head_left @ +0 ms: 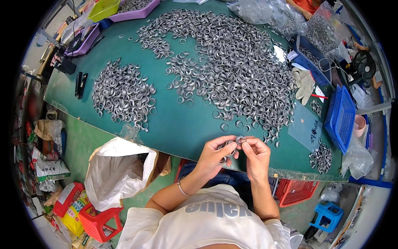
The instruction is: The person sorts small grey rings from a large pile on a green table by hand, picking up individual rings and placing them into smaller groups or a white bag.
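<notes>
Several grey metal rings [222,160] sit in my left hand [213,155], its fingers curled round them. Between the fingertips of my right hand [256,154] is one more ring [240,140], which my left fingertips seem to touch too. Both hands are close together above the table's near edge. Beyond them spreads a large pile of the same rings [244,74], with a few loose ones at its near side. A smaller ring pile [123,93] lies to the left, and a little cluster [321,158] at the right near edge.
The green table [166,128] carries a blue basket [340,118], a glove [304,85], a clear sheet [304,126] and a black stapler [81,85]. An open white sack [107,182] stands below the near edge at left. Another person's hand [306,14] shows at the far right.
</notes>
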`<state>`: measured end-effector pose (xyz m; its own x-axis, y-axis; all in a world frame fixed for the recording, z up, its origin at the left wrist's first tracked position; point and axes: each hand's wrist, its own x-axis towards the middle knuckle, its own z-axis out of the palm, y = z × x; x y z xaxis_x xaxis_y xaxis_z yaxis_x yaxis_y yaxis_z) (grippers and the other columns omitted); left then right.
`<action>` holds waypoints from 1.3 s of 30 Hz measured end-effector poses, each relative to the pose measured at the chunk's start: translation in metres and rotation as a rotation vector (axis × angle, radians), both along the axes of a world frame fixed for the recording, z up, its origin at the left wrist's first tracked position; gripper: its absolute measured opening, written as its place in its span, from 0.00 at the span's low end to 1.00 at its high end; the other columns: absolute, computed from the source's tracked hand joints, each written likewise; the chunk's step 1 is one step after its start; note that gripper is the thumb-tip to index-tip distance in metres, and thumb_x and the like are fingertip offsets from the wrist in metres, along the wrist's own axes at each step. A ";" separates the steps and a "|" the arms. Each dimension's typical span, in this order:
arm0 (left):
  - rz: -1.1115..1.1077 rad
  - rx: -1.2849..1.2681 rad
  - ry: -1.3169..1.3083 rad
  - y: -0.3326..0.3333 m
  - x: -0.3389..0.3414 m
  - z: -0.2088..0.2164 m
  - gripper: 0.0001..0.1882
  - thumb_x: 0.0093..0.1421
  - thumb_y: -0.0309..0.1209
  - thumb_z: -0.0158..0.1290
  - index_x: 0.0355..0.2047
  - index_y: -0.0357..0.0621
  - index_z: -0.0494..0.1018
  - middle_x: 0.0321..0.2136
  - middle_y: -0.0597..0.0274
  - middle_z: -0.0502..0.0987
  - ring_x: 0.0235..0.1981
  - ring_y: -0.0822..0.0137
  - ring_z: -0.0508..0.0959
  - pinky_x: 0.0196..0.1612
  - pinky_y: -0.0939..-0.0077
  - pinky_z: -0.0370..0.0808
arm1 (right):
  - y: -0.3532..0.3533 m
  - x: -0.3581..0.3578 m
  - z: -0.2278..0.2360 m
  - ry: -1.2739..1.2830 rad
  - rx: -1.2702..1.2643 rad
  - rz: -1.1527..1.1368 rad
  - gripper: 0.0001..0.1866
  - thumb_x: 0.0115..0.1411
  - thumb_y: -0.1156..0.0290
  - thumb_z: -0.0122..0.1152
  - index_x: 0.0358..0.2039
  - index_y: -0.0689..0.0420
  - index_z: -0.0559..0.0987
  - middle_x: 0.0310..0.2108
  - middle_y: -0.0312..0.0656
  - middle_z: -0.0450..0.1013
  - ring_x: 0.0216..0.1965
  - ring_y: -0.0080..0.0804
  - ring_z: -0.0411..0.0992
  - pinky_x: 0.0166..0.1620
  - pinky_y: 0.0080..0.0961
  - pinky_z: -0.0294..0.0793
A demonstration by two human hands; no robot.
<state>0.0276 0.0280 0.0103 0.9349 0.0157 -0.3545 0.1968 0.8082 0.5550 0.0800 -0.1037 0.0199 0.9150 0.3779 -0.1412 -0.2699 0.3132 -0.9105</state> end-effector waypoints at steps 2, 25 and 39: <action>0.000 -0.038 -0.007 0.001 0.000 0.001 0.16 0.59 0.28 0.54 0.46 0.34 0.70 0.33 0.57 0.77 0.28 0.72 0.75 0.19 0.86 0.69 | 0.000 0.000 0.000 0.018 0.022 0.005 0.05 0.57 0.76 0.59 0.34 0.65 0.77 0.34 0.43 0.75 0.35 0.26 0.73 0.42 0.23 0.71; -0.116 0.103 -0.097 0.010 -0.021 0.058 0.10 0.58 0.25 0.53 0.39 0.31 0.72 0.26 0.56 0.76 0.20 0.75 0.73 0.14 0.87 0.66 | -0.006 -0.026 0.049 -0.313 0.022 0.023 0.03 0.56 0.80 0.57 0.27 0.66 0.75 0.32 0.44 0.72 0.36 0.31 0.67 0.40 0.26 0.67; -0.177 0.188 -0.169 0.012 -0.029 0.073 0.07 0.58 0.23 0.52 0.36 0.32 0.74 0.27 0.52 0.75 0.14 0.77 0.67 0.12 0.87 0.59 | -0.014 -0.032 0.065 -0.596 -0.157 0.014 0.05 0.47 0.83 0.63 0.27 0.65 0.77 0.30 0.44 0.73 0.34 0.36 0.68 0.37 0.28 0.67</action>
<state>-0.0012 0.0404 0.0832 0.9744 -0.1021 -0.2002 0.2177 0.6497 0.7283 0.0475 -0.1181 0.0846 0.8487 0.4070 0.3376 0.2961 0.1633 -0.9411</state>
